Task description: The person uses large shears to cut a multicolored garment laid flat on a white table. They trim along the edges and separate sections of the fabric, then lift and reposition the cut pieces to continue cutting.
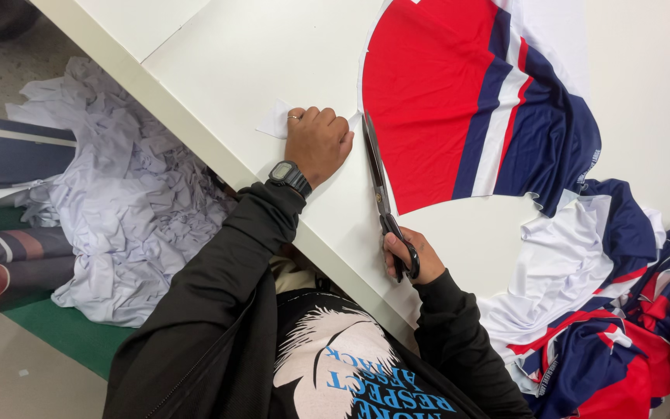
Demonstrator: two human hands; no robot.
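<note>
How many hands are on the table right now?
2. The left hand presses flat on the white fabric beside the blades; the right hand holds the black scissors at the table's near edge.

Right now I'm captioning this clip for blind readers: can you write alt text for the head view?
A person's right hand works black scissors along the edge of red, white and navy printed fabric on a white table, while the left hand presses down beside the cut. White offcuts are heaped on the floor.
</note>
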